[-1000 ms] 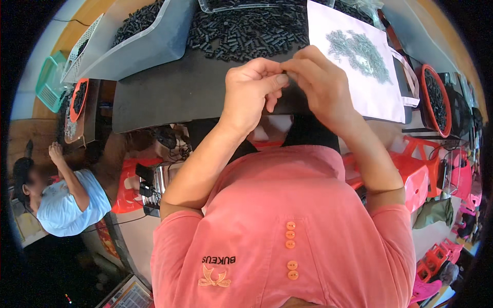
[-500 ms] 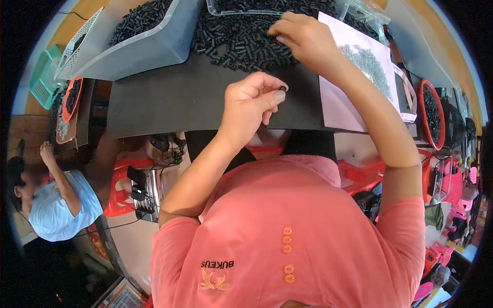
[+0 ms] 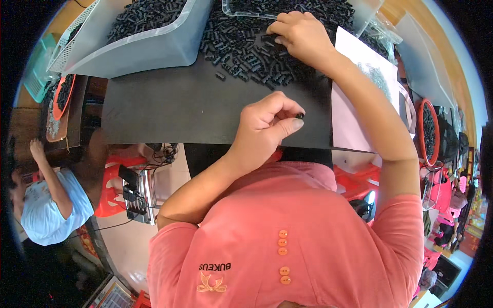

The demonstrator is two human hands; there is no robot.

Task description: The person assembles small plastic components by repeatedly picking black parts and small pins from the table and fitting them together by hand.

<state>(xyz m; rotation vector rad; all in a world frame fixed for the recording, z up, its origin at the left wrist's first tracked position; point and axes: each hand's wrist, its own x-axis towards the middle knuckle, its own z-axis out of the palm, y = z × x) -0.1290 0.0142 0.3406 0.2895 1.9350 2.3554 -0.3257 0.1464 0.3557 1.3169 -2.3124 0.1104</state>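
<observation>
My left hand (image 3: 269, 126) is held over the near part of the dark table (image 3: 169, 110), thumb and forefinger pinched on a small black plastic piece (image 3: 300, 116). The fingers hide most of that piece. At the near side of a loose heap of short black plastic pieces (image 3: 246, 59), my right hand (image 3: 304, 40) reaches in with bent fingers. A black plastic piece (image 3: 268, 38) shows at its thumb and fingertips. Under my right forearm lies a pale pink sheet (image 3: 352, 120), bearing a pile of small shiny clear or metallic bits (image 3: 377, 77).
A translucent bin (image 3: 149, 56) of black pieces stands at the left, and another clear container (image 3: 249, 14) lies at the back. Right of the table is a red-rimmed basket (image 3: 436, 133) of black pieces. A person in light blue (image 3: 56, 208) sits far left.
My left hand now appears lower and farther right, still pinching the small piece. The right hand stays at the heap. The whole view has shifted slightly, and some heap pieces lie differently.
</observation>
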